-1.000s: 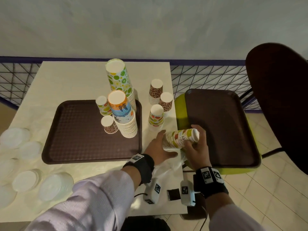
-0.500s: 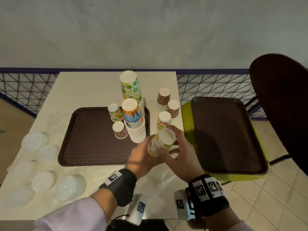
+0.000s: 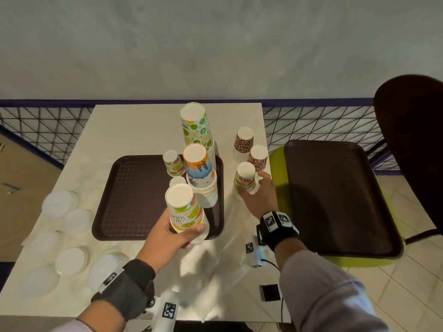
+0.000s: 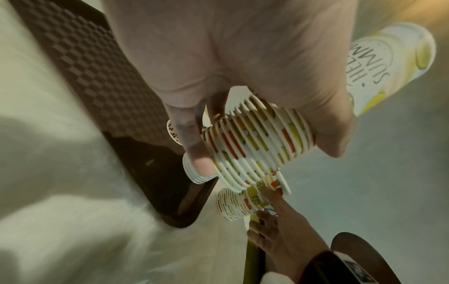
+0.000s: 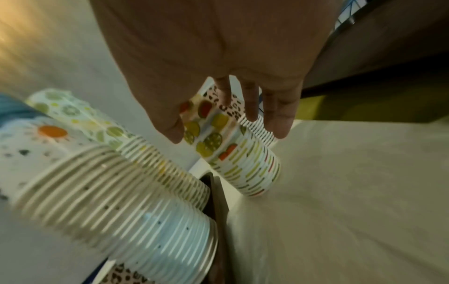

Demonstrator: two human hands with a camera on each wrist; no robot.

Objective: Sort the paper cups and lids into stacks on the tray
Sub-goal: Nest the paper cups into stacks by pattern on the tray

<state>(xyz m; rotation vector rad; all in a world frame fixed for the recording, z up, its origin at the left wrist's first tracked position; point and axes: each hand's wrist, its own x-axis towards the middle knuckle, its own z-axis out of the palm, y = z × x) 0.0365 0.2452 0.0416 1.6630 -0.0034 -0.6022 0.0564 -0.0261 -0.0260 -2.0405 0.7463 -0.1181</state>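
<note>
My left hand [image 3: 182, 233] grips a fruit-print cup stack [image 3: 183, 209] bottom-up, just above the front right corner of the brown tray [image 3: 119, 200]; in the left wrist view the fingers [image 4: 199, 165] wrap the stack's ribbed rims [image 4: 255, 144]. My right hand [image 3: 254, 188] is open with spread fingers [image 5: 277, 123] around a second fruit-print stack [image 3: 244, 178] [image 5: 238, 159] on the table right of the tray; contact is unclear. On the tray stand a tall citrus stack [image 3: 195, 125], an orange-blue stack [image 3: 199, 168] and a small fruit stack [image 3: 172, 162]. Several clear lids [image 3: 60, 203] lie at the table's left.
Two leopard-print stacks [image 3: 243, 142] [image 3: 258, 158] stand behind my right hand. Another leopard stack [image 3: 177, 180] shows just behind the held cups. A second brown tray [image 3: 335, 200] lies on a green seat to the right, beside a dark chair [image 3: 412, 140].
The cup stack went from both hands into my left hand alone, turned bottom-up and moved left over the tray. My right hand let go and reached forward to the stack on the table.
</note>
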